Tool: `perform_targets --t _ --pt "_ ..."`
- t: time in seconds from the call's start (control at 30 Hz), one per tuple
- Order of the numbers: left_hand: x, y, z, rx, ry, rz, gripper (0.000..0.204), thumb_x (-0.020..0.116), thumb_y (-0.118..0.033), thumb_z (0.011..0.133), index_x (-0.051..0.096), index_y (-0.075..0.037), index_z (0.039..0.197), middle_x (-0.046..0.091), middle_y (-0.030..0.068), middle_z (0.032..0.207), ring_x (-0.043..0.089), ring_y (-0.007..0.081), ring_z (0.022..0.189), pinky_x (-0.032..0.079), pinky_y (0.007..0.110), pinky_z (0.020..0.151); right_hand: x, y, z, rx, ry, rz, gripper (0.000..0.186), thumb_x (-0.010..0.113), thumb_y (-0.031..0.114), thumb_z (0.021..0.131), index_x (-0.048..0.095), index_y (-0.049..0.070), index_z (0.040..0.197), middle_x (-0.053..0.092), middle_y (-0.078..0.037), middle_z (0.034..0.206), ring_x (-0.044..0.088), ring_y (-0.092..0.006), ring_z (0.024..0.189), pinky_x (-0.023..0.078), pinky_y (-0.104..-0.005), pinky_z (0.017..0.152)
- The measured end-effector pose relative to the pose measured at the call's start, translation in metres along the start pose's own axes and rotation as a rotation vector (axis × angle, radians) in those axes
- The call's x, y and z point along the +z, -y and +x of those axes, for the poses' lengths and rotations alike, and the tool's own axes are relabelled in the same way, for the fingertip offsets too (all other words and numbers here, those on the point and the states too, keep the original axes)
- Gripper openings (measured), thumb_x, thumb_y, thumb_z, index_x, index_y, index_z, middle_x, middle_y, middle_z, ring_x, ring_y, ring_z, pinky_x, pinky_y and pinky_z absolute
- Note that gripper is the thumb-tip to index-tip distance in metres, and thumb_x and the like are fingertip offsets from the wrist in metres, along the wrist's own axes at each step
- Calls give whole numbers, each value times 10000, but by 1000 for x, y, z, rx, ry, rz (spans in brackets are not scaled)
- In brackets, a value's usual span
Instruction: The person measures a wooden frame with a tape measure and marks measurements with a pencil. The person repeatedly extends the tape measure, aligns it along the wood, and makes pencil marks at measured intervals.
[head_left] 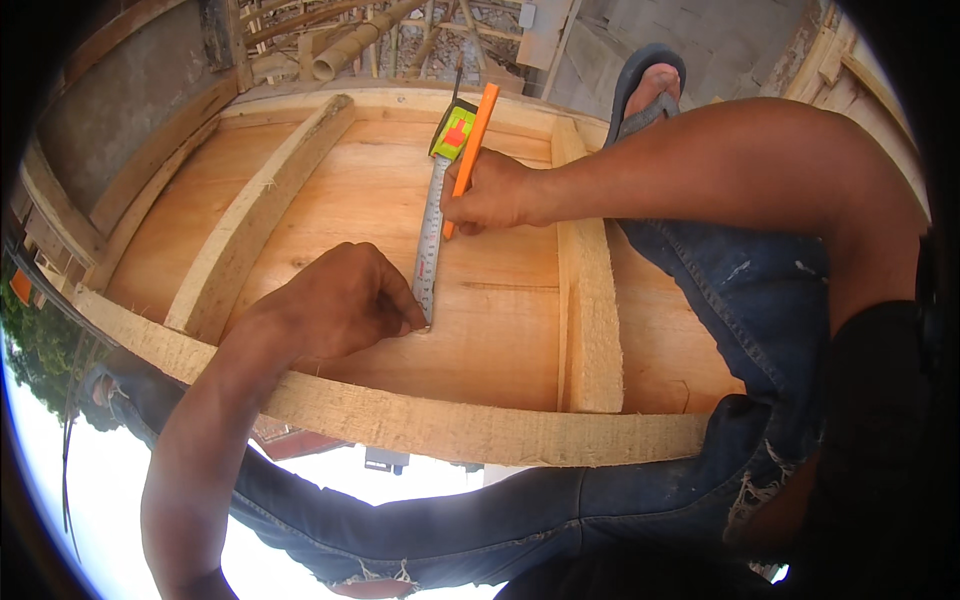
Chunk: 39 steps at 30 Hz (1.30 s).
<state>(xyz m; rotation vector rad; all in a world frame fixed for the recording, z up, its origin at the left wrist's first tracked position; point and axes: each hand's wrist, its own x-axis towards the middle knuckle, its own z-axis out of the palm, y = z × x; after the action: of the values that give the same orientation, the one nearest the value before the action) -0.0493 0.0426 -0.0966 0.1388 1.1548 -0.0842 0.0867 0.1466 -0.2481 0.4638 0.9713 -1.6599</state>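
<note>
A tape measure (452, 128) with a lime-green case lies on the plywood sheet (500, 345), its silver blade (429, 240) drawn out toward me. My left hand (345, 295) pinches the blade's near end against the wood, fingers closed. In my right hand (492, 190) is an orange carpenter's pencil (475, 140), held upright and slightly tilted. Its lower tip meets the plywood just right of the blade, about midway along. The right hand's side rests close to the blade; whether it touches is hard to tell.
Rough timber battens frame the plywood: one crosspiece (262, 215) at left, another (590, 300) at right, and a long near rail (480, 432). My jeans-clad leg (720, 290) and sandalled foot (650, 95) flank the right side. Bamboo poles (365, 45) lie beyond the far edge.
</note>
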Motion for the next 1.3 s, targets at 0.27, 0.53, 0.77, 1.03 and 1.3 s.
perform_targets --t 0.27,0.53,0.77,1.03,1.3 --pt "-9 6 -12 12 -283 78 196 622 -17 704 751 -40 848 699 179 856 672 291 832 517 349 810 0 7 1 4 0 -3 145 637 152 743 607 24 803 634 -73 718 620 -140 609 509 -288 561" --pt "-8 15 -17 67 -314 227 197 622 -20 694 743 -19 849 699 178 855 672 298 846 518 366 834 3 4 2 4 -2 57 74 631 82 757 575 37 741 619 -69 702 584 -121 594 477 -267 537" --pt "-14 14 -13 -52 -231 192 176 639 -24 707 744 -24 847 700 175 859 675 295 850 519 361 827 3 7 3 18 -16 8 69 626 71 752 570 32 740 621 -76 709 576 -121 584 478 -267 530" --pt "-14 7 -8 -133 -272 333 143 641 -32 707 743 -24 806 696 181 852 673 302 857 522 365 816 4 10 1 26 -5 17 73 631 81 744 576 34 739 618 -71 704 570 -118 579 472 -265 523" --pt "-6 16 -21 24 -555 333 110 638 -38 718 722 -7 782 702 150 809 658 305 723 522 376 777 6 9 3 7 -5 -49 79 633 94 756 588 31 746 618 -66 701 576 -122 586 469 -267 520"
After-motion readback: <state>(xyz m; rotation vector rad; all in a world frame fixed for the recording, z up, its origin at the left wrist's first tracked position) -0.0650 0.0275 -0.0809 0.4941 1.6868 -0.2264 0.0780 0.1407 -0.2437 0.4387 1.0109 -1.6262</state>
